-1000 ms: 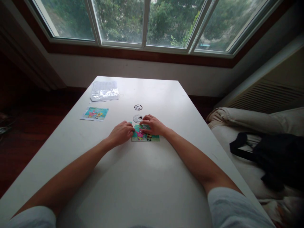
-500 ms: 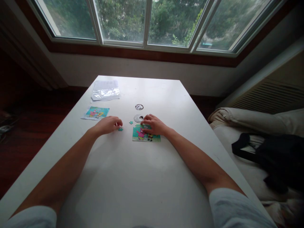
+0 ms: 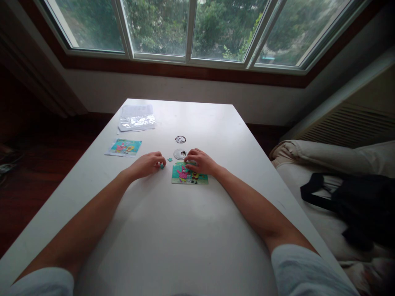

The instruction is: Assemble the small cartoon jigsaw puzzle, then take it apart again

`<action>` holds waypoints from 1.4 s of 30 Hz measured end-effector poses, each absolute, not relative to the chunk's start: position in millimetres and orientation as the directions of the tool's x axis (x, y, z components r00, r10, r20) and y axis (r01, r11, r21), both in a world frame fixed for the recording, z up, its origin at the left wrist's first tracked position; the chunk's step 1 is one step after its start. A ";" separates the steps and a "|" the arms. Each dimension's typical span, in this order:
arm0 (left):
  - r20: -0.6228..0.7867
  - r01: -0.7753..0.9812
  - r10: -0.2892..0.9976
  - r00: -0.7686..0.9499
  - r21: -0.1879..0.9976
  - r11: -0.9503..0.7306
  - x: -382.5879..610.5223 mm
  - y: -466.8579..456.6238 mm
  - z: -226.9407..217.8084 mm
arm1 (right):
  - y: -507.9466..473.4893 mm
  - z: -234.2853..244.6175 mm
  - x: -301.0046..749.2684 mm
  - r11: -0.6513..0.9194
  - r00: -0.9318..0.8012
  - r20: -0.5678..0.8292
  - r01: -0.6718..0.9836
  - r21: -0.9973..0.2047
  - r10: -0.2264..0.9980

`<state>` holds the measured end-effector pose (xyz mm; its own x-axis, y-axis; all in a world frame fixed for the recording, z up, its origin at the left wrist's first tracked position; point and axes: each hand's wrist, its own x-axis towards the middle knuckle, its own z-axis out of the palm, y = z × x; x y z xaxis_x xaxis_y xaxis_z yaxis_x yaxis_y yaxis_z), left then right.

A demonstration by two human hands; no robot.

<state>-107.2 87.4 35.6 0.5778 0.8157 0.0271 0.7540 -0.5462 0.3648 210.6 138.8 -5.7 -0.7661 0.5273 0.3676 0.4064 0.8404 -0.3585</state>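
A small cartoon jigsaw puzzle (image 3: pixel 189 176) lies flat near the middle of the white table (image 3: pixel 173 230). My right hand (image 3: pixel 201 161) rests on its far edge, fingers curled and pressing down on it. My left hand (image 3: pixel 147 163) sits just left of the puzzle, fingertips pinched on a small teal puzzle piece (image 3: pixel 161 166). Another loose teal piece (image 3: pixel 169 159) lies between my hands.
A round metal lid (image 3: pixel 180 154) and a round cable hole (image 3: pixel 180 139) lie beyond the puzzle. A cartoon picture card (image 3: pixel 124 147) and a clear plastic bag on paper (image 3: pixel 136 118) sit at the far left. A black bag (image 3: pixel 354 201) rests on the sofa at right.
My left hand left the puzzle's left edge, swung out to the left, and has come back toward the puzzle pinching a teal piece. My right hand has stayed on the puzzle.
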 end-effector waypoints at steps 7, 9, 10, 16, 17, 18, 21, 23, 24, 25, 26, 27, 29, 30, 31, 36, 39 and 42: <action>0.125 0.851 0.896 0.426 0.281 -0.444 -102.5 85.6 27.7 | 145.0 -10.8 215.1 0.795 -0.678 0.416 0.494 -0.351 0.605; 0.142 0.863 0.907 0.397 0.278 -0.421 -96.3 82.6 25.8 | 148.7 -13.5 217.6 0.758 -0.611 0.450 0.550 -0.350 0.651; 0.150 0.867 0.909 0.388 0.274 -0.416 -92.3 81.1 24.1 | 150.6 -14.7 219.0 0.734 -0.573 0.463 0.577 -0.359 0.676; 0.215 0.865 0.895 0.391 0.247 -0.438 -72.9 77.7 13.3 | 156.7 -18.1 225.4 0.608 -0.400 0.474 0.646 -0.461 0.785; 0.219 0.860 0.891 0.397 0.249 -0.445 -72.0 78.2 12.2 | 156.6 -18.0 225.7 0.602 -0.393 0.471 0.644 -0.471 0.789; 0.221 0.855 0.888 0.403 0.257 -0.451 -71.7 79.0 11.3 | 156.4 -17.9 225.6 0.601 -0.392 0.470 0.642 -0.476 0.791; 0.229 0.826 0.880 0.417 0.308 -0.472 -73.6 82.0 8.7 | 156.0 -17.3 225.2 0.605 -0.392 0.476 0.643 -0.470 0.787; 0.226 0.804 0.872 0.435 0.339 -0.489 -75.4 83.7 6.8 | 157.2 -17.3 226.5 0.599 -0.378 0.485 0.649 -0.469 0.789; 0.227 0.795 0.868 0.441 0.349 -0.496 -76.2 84.2 5.9 | 158.5 -17.6 228.0 0.591 -0.363 0.489 0.654 -0.472 0.793; 0.230 0.788 0.865 0.446 0.356 -0.502 -76.6 84.3 5.2 | 160.1 -18.0 230.1 0.578 -0.341 0.494 0.661 -0.479 0.800; 0.234 0.783 0.862 0.450 0.361 -0.507 -76.7 84.1 4.8 | 162.1 -18.5 232.8 0.561 -0.315 0.497 0.667 -0.490 0.808; 0.240 0.780 0.860 0.450 0.363 -0.510 -76.4 83.6 4.6 | 164.3 -19.2 235.7 0.543 -0.287 0.499 0.673 -0.503 0.817; 0.252 0.784 0.865 0.434 0.367 -0.500 -75.3 82.1 5.0 | 168.6 -20.7 241.2 0.505 -0.234 0.497 0.681 -0.530 0.836; 0.256 0.791 0.872 0.418 0.369 -0.488 -74.5 81.3 5.4 | 170.5 -21.5 243.3 0.490 -0.214 0.492 0.683 -0.542 0.844; 0.259 0.801 0.880 0.398 0.370 -0.471 -73.9 80.5 5.9 | 171.9 -22.3 244.8 0.479 -0.202 0.487 0.683 -0.551 0.850; 0.248 0.827 0.899 0.360 0.360 -0.431 -72.9 79.4 6.5 | 172.8 -25.2 243.0 0.483 -0.218 0.478 0.684 -0.547 0.851; 0.246 0.822 0.895 0.371 0.361 -0.440 -72.8 79.4 5.3 | 171.3 -26.2 240.0 0.497 -0.246 0.472 0.682 -0.536 0.846; 0.253 0.813 0.890 0.378 0.369 -0.451 -72.7 79.3 3.8 | 170.7 -26.4 239.3 0.511 -0.268 0.468 0.675 -0.532 0.842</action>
<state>-72.7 79.3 3.8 0.3785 0.8903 0.2534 0.8127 -0.4506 0.3694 239.3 170.7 -26.4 -0.2684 0.8418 0.4683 0.6752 0.5112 -0.5318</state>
